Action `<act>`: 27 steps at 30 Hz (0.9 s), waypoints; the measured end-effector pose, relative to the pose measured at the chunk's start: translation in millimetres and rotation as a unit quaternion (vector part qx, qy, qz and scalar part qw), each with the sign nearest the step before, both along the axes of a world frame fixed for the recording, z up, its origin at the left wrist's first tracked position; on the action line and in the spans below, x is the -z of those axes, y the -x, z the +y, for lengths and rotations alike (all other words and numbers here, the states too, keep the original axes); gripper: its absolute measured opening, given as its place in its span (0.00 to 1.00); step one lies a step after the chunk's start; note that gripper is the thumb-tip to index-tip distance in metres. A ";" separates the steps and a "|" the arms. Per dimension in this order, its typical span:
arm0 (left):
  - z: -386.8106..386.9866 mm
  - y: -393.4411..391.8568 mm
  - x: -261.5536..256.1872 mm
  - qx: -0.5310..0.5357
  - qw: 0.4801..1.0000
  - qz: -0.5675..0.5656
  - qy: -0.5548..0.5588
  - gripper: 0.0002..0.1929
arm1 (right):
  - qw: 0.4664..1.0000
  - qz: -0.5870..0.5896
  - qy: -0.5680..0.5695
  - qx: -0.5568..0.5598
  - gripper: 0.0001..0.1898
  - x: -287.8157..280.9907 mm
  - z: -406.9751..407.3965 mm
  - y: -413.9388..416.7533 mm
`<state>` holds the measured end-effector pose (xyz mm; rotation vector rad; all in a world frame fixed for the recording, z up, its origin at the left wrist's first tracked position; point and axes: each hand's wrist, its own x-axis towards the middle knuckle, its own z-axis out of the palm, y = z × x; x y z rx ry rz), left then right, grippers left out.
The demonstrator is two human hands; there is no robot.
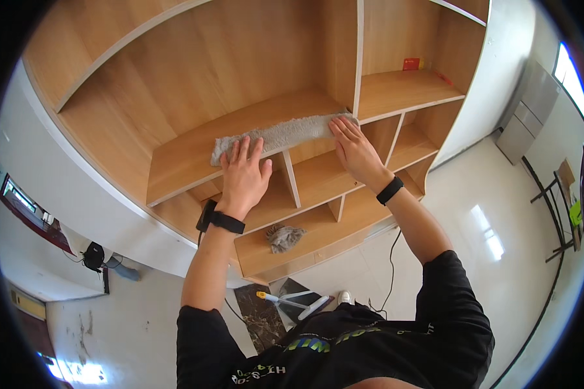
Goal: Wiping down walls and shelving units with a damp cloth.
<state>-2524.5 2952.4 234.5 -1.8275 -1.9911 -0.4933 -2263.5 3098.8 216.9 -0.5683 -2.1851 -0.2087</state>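
Observation:
A long strip of fluffy grey cloth (292, 133) lies along the front edge of a wooden shelf board (185, 170). Resting flat on its left end, my left hand (245, 177) has its fingers spread and its thumb out to the side. At the opposite end, the fingers of my right hand (357, 150) press on the cloth close to an upright divider (357, 58). Neither hand visibly wraps around the cloth. A second, crumpled grey cloth (285, 238) sits on a lower shelf, beneath my hands.
The cabinet's upper right compartment holds a small red item (411, 64). On the floor, a white squeegee-like tool with a yellow end (292, 302) lies by my feet. A black cable (392, 262) trails there too. A metal-framed stand (559, 209) is at right.

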 end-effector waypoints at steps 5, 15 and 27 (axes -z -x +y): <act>48.7 33.7 -21.4 -0.027 0.991 -0.075 0.103 0.31 | 0.964 -0.260 0.040 0.032 0.18 -47.0 35.1 39.1; 105.1 56.4 -34.4 -0.084 0.959 -0.148 0.228 0.32 | 0.916 -0.355 0.160 0.091 0.20 -57.7 74.2 90.2; -46.4 27.3 3.0 -0.013 0.997 0.065 -0.030 0.23 | 1.000 -0.002 -0.013 0.000 0.22 15.3 -23.2 44.5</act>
